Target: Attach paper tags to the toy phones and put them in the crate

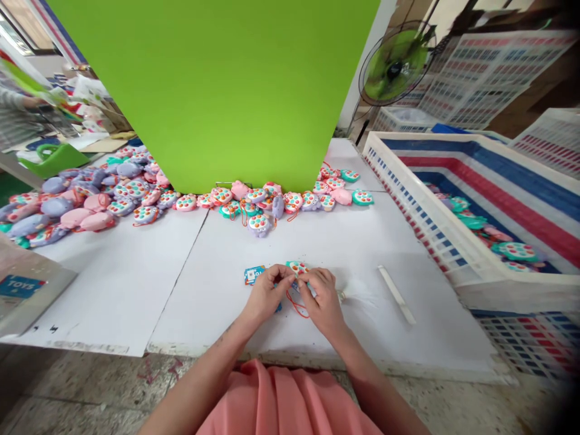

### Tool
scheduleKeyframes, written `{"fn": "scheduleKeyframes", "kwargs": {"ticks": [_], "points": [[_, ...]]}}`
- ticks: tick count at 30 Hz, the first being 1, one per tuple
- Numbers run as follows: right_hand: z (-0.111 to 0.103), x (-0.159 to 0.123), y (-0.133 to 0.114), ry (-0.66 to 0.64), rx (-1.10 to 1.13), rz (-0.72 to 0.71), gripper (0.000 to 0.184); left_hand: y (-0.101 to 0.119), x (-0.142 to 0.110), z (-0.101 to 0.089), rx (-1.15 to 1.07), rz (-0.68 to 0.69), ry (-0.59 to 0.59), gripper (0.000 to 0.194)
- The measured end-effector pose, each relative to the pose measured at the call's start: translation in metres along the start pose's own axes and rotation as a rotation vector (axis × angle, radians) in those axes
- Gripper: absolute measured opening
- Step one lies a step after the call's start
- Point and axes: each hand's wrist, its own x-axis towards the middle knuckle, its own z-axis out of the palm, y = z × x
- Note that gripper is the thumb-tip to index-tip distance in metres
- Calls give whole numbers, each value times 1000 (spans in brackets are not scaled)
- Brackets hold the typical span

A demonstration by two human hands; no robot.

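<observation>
My left hand [268, 293] and my right hand [322, 297] meet low in the middle of the view, thumbs and fingertips pinched close together. What is between the fingertips is too small to make out. Just beyond them lies a teal toy with coloured dots [298, 266], partly covered by the fingers. A thin red cord loop [296, 307] hangs between the hands, close to the pinched fingertips. Beside my left hand lies a blue printed card [252, 275]. Some clear plastic [357, 301] lies to the right of my right hand.
A green board [217, 90] stands across the table's back. Pink, purple and teal toys [131, 188] pile up at left and along its foot. A white strip [396, 294] lies at right, beside a lined crate [493, 275] holding toys. A fan [396, 69] stands behind.
</observation>
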Motion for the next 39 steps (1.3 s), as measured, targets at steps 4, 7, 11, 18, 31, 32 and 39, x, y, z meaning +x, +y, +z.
{"fn": "scheduleKeyframes", "kwargs": {"ticks": [4,7,11,18,31,32,39], "points": [[-2,0,-2,22,23,-8,14,7,1,-3,-66,-58,-70,20],[-2,1,-3,6,24,-29,15,11,0,-4,-143,-83,-67,27],[0,1,-3,2,58,-40,16,14,1,-4,-174,-92,-24,28],[3,-3,-4,32,73,-13,17,15,1,-4,-164,-90,-52,27],[5,-14,-1,74,133,26,14,28,-1,-10,241,18,-84,10],[5,-14,-1,56,154,41,14,26,-1,-9,246,41,-79,10],[-29,15,25,230,412,324,18,9,3,-9,351,132,39,19]]}}
